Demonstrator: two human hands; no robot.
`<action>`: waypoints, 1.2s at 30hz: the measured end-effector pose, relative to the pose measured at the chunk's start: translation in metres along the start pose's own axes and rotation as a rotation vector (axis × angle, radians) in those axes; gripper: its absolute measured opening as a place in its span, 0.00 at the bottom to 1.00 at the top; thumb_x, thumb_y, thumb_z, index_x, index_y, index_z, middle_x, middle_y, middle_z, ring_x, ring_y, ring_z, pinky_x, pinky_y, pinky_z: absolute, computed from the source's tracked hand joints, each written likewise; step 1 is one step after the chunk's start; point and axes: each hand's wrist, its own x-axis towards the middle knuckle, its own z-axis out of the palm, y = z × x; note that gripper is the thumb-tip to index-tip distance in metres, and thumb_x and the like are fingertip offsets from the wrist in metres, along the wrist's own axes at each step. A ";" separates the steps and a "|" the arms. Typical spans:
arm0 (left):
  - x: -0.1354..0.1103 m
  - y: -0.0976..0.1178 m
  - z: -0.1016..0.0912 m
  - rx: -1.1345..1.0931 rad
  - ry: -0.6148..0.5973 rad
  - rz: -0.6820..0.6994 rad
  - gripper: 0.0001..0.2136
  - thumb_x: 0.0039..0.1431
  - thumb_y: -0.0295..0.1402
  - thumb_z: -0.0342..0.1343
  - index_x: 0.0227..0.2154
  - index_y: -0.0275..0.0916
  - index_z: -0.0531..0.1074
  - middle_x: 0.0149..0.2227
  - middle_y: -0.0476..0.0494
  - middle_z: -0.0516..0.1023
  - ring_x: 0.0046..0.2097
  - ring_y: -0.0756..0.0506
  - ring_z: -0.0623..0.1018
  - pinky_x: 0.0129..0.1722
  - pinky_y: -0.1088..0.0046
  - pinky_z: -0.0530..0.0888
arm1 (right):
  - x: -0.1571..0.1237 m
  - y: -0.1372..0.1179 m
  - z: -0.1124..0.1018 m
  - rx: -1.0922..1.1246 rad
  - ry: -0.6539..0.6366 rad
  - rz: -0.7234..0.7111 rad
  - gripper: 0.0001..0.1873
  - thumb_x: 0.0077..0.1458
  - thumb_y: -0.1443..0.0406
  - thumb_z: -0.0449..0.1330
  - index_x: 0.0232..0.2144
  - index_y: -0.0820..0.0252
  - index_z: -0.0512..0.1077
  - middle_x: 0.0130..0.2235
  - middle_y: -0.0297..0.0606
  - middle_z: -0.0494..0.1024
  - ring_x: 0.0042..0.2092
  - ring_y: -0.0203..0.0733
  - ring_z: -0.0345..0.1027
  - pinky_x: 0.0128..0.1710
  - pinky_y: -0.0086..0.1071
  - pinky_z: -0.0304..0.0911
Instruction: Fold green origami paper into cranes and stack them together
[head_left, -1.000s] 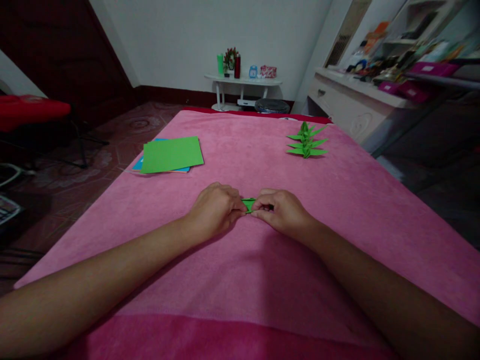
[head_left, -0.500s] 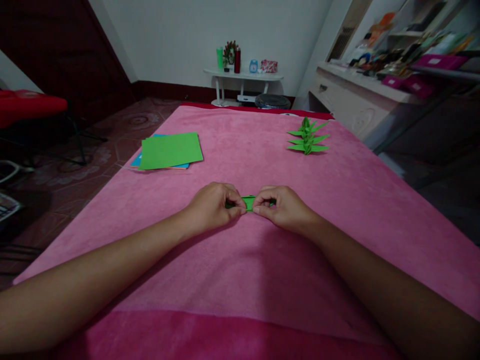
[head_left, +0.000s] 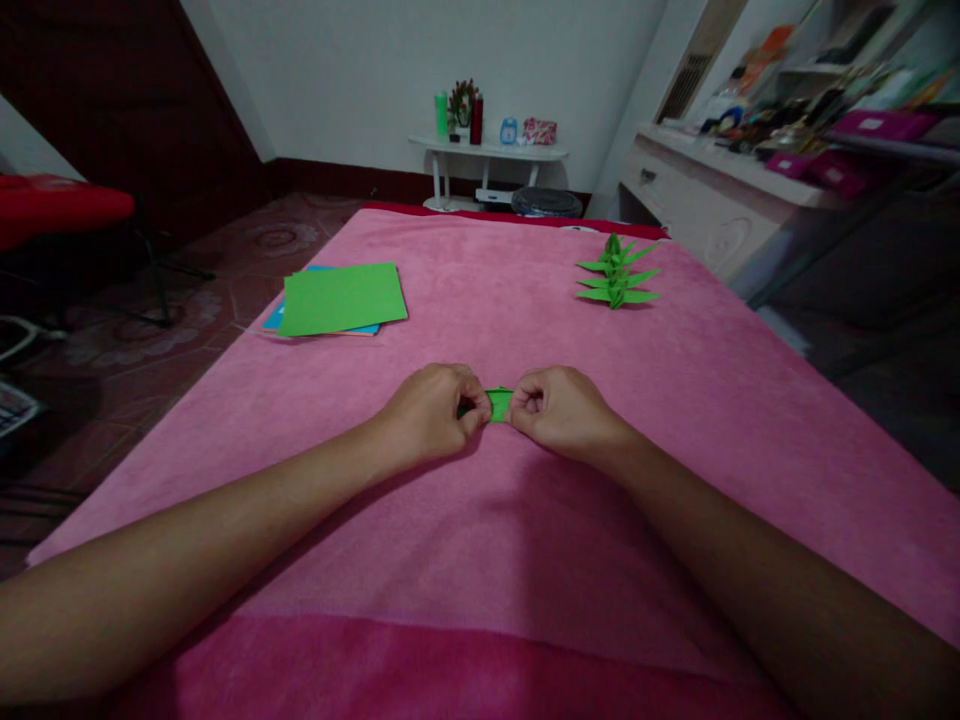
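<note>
Green strip (head_left: 499, 405) shows between the left hand (head_left: 439, 412) and the right hand (head_left: 566, 412), the fingers of each pinching one end. Beyond the strip on the pink cloth (head_left: 360, 560), sheets (head_left: 345, 300) lie to its left, spiky folded pieces (head_left: 616, 292) to its right.

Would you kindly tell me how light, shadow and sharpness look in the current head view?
Head view: dim light, no strong glare; a broad shadow on the pink cloth, nearer than the right hand; items on the pale dresser blurred; the green paper between that hand and the left hand too small to make out its folds.
</note>
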 end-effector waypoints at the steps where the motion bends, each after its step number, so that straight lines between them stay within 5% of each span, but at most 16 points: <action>1: 0.000 0.001 0.000 0.005 0.005 -0.001 0.07 0.48 0.25 0.52 0.23 0.37 0.75 0.27 0.44 0.75 0.29 0.49 0.73 0.33 0.72 0.70 | 0.000 0.000 0.000 -0.005 0.000 0.007 0.06 0.41 0.69 0.57 0.18 0.60 0.73 0.18 0.32 0.71 0.21 0.32 0.60 0.21 0.27 0.48; 24: 0.001 0.003 0.008 0.078 0.052 -0.029 0.05 0.45 0.26 0.54 0.21 0.37 0.75 0.24 0.44 0.75 0.27 0.49 0.71 0.29 0.73 0.68 | 0.003 -0.001 0.004 -0.079 0.034 0.008 0.07 0.40 0.70 0.55 0.16 0.60 0.71 0.17 0.32 0.68 0.21 0.33 0.60 0.22 0.27 0.48; 36: -0.004 0.000 0.007 0.025 0.077 0.002 0.05 0.47 0.27 0.54 0.26 0.38 0.76 0.28 0.44 0.76 0.30 0.48 0.73 0.32 0.73 0.69 | 0.000 0.005 0.001 0.077 -0.013 -0.007 0.06 0.42 0.69 0.57 0.19 0.61 0.73 0.18 0.31 0.68 0.22 0.32 0.59 0.21 0.26 0.48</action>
